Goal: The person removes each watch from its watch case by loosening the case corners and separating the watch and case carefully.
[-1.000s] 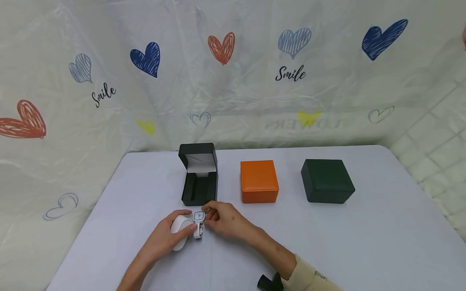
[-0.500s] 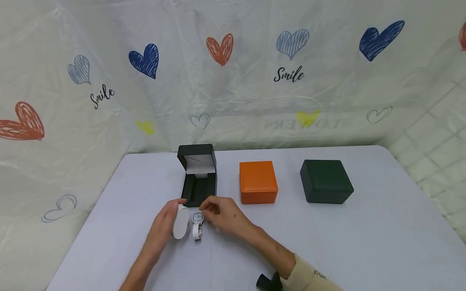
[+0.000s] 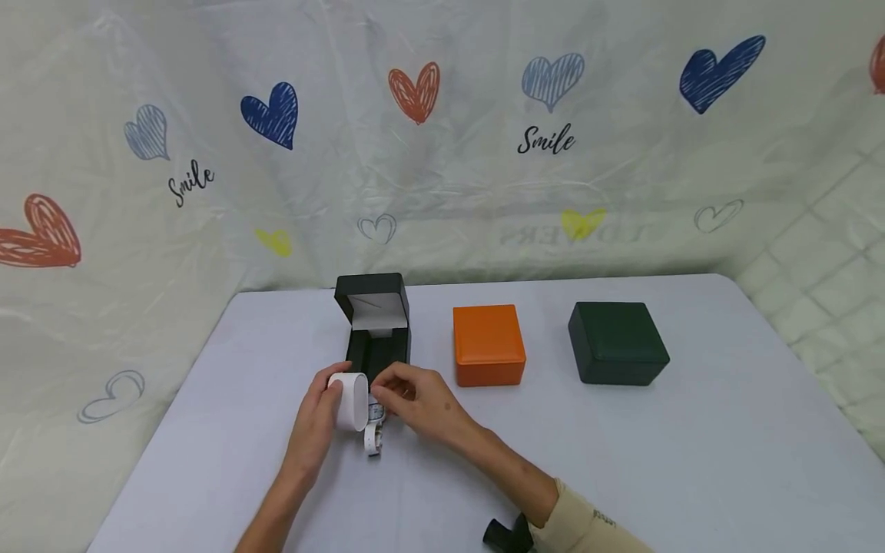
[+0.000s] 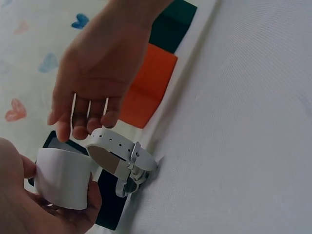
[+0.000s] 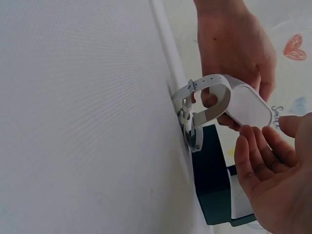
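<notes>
My left hand [image 3: 311, 430] grips a smooth white oval watch cushion [image 3: 353, 402], tilted up above the table in the head view. A wristwatch [image 3: 373, 439] with a white strap stands below it, partly covered by the cushion. Its strap [image 4: 113, 144] is buckled into a loop in the left wrist view. Just right of the cushion is my right hand [image 3: 425, 403], its fingers [image 5: 263, 151] loosely bent with nothing between them in the right wrist view. Right behind both hands, a black watch box [image 3: 372, 284] stands with its lid raised; its front is partly hidden by the hands.
An orange box [image 3: 488, 346] and a dark green box [image 3: 618, 343], both with lids down, stand to the right on the white table [image 3: 622, 461]. Behind the table hangs a pale sheet [image 3: 456, 169] printed with hearts.
The left hand has lifted the white cushion, turned it on end and brought it toward the black box, over the watch. The right hand has shifted slightly up and left, away from the watch.
</notes>
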A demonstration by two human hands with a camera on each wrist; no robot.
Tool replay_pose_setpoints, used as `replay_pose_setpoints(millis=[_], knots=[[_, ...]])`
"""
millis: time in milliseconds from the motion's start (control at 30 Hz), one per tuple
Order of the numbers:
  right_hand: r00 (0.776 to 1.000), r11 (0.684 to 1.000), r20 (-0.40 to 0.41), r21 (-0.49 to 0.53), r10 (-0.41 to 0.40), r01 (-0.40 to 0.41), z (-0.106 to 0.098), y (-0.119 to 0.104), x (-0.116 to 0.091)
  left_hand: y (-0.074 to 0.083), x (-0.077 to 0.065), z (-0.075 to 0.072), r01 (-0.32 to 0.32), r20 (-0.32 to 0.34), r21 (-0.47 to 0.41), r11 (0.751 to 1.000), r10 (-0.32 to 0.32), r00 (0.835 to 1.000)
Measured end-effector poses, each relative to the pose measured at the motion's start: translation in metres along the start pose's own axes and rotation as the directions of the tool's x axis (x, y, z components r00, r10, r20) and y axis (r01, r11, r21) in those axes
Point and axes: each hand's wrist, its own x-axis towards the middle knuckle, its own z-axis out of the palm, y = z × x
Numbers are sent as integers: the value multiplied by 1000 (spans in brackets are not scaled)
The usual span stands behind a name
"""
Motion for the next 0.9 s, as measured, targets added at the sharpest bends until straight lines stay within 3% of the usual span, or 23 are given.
replay_pose_setpoints(millis=[200, 533, 900], knots=[[1000, 1000, -16, 6, 6, -6, 1, -3, 1, 3, 3, 4, -35, -29, -46, 998, 34, 999], [999, 1000, -37, -2, -15, 15, 0, -4, 3, 1, 8, 12, -35, -60, -46, 998, 33, 998], [999, 1000, -53, -12, -2, 2, 0, -2, 5, 4, 10, 12, -17, -44, -89, 996, 13, 999]])
